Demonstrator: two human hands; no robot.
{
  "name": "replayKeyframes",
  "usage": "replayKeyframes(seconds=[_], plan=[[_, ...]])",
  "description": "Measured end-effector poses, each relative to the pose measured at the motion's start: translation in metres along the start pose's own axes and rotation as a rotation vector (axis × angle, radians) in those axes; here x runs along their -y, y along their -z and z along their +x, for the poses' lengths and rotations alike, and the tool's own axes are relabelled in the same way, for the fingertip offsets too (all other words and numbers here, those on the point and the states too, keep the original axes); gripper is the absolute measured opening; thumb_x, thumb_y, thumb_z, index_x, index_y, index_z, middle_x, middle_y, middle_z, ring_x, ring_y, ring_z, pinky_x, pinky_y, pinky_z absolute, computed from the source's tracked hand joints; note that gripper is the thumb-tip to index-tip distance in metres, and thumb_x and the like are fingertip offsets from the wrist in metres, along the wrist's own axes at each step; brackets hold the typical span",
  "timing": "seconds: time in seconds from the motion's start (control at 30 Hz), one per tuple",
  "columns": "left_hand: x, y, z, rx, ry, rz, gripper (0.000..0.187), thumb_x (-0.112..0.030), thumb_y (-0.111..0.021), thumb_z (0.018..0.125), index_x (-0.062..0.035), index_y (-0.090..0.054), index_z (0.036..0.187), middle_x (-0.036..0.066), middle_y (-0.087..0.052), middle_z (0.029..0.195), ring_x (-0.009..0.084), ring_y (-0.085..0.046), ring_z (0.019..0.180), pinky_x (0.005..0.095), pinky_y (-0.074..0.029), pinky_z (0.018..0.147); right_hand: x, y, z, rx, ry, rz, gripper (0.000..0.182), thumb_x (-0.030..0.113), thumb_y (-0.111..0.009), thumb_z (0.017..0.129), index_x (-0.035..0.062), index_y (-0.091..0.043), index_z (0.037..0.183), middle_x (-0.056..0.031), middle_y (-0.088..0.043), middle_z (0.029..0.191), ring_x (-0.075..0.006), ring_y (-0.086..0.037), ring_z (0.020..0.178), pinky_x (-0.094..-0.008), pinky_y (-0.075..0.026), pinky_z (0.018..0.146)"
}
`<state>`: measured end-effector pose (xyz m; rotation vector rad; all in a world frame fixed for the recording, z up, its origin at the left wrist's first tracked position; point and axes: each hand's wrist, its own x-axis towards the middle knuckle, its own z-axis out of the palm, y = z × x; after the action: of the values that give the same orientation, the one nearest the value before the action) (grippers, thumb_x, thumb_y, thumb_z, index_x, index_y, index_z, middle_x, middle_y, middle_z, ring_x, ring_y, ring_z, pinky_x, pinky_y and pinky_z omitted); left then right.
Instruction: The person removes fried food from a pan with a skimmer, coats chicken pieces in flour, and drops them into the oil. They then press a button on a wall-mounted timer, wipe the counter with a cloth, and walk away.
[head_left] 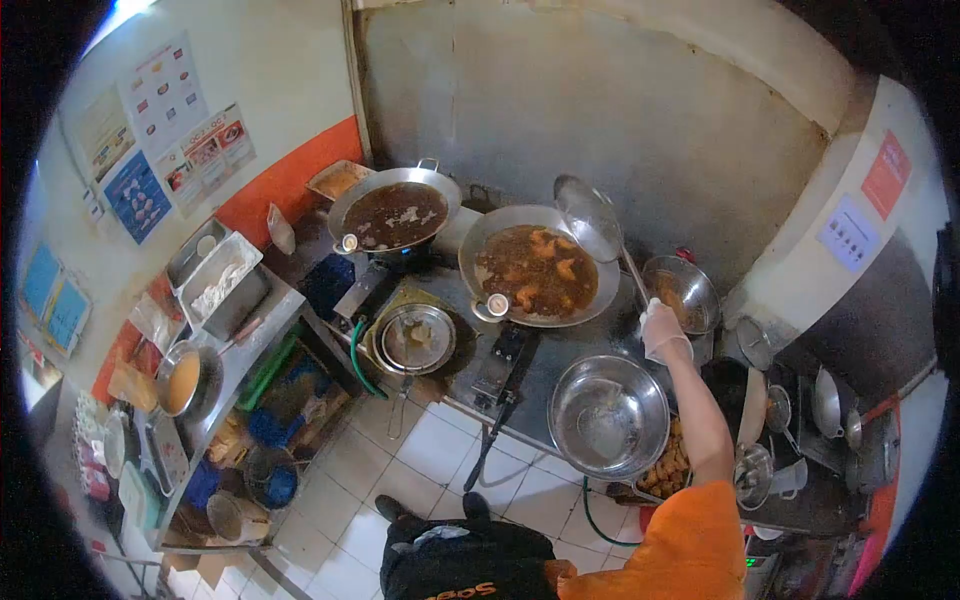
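My right hand [664, 330], in a thin, clear-looking glove, is closed around the handle of a skimmer [588, 218]. The skimmer's wide round head is raised over the back right rim of a wok [608, 284], tilted toward the back wall. In the wok, several golden-brown fried pieces [545, 245] float in dark bubbling oil. Just below my right forearm stands a large shiny metal bowl [575, 405]. A smaller metal bowl [711, 298] with brownish contents sits right of my hand. My left hand is out of sight.
A second wok [342, 212] of dark oil stands at the back left. Nearer lies a round strainer [415, 338]. Browned pieces [668, 468] fill a container beside the large bowl. The left shelf holds a pan [182, 385] and a metal bin [240, 300]. A hose [358, 360] hangs over the counter edge.
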<state>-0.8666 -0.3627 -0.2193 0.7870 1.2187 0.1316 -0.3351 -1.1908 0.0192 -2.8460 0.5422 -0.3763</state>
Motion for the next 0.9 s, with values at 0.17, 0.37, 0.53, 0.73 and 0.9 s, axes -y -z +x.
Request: replayKeyframes(seconds=[0.17, 0.37, 0.53, 0.73, 0.9], plan=[[-0.013, -0.084, -0.024, 0.050, -0.065, 0.064, 0.052, -0.033, -0.045, 0.096, -0.0113, -0.033, 0.142, 0.013, -0.035, 0.148, 0.0348, -0.036, 0.134, 0.0495, -0.028, 0.111, 0.006, 0.006, 0.007, 0.180, 0.158, -0.133, 0.029, 0.021, -0.059, 0.089, -0.0069, -0.055, 0.096, -0.0271, -0.066, 0.090, -0.0390, -0.067, 0.081, -0.0466, -0.054, 0.067], [-0.029, -0.148, -0.040, 0.111, -0.090, 0.085, 0.052, -0.034, -0.045, 0.096, -0.0115, -0.033, 0.142, 0.013, -0.035, 0.148, 0.0347, -0.035, 0.134, 0.0496, -0.028, 0.111, 0.003, 0.003, -0.011, 0.669, -0.283, 0.679, 0.028, 0.016, -0.057, 0.092, -0.0080, -0.057, 0.106, -0.0233, -0.066, 0.082, -0.0235, -0.064, 0.054, -0.0339, -0.043, 0.035], [-0.038, -0.185, -0.044, 0.160, -0.103, 0.102, 0.053, -0.034, -0.045, 0.096, -0.0117, -0.033, 0.143, 0.013, -0.035, 0.148, 0.0346, -0.035, 0.135, 0.0496, -0.027, 0.112, 0.044, -0.006, -0.014, 0.883, -0.553, 0.861, 0.025, 0.017, -0.055, 0.094, -0.0049, -0.057, 0.106, -0.0224, -0.064, 0.078, -0.0153, -0.046, 0.040, -0.0289, -0.036, 0.033], [-0.047, -0.217, -0.047, 0.207, -0.113, 0.121, 0.053, -0.034, -0.045, 0.096, -0.0118, -0.033, 0.143, 0.012, -0.034, 0.149, 0.0345, -0.034, 0.135, 0.0497, -0.027, 0.112, 0.087, -0.024, -0.024, 0.919, -0.531, 1.023, 0.018, 0.019, -0.058, 0.092, 0.0005, -0.059, 0.093, -0.0129, -0.062, 0.073, -0.0115, -0.044, 0.039, -0.0262, -0.033, 0.033], [-0.056, -0.240, -0.046, 0.239, -0.120, 0.147, 0.053, -0.034, -0.045, 0.096, -0.0120, -0.033, 0.143, 0.012, -0.034, 0.149, 0.0344, -0.034, 0.135, 0.0497, -0.027, 0.112, 0.117, -0.033, -0.029, 0.907, -0.595, 1.200, 0.017, 0.022, -0.057, 0.093, 0.0072, -0.063, 0.087, -0.0048, -0.063, 0.072, -0.0114, -0.052, 0.045, -0.0260, -0.039, 0.040]])
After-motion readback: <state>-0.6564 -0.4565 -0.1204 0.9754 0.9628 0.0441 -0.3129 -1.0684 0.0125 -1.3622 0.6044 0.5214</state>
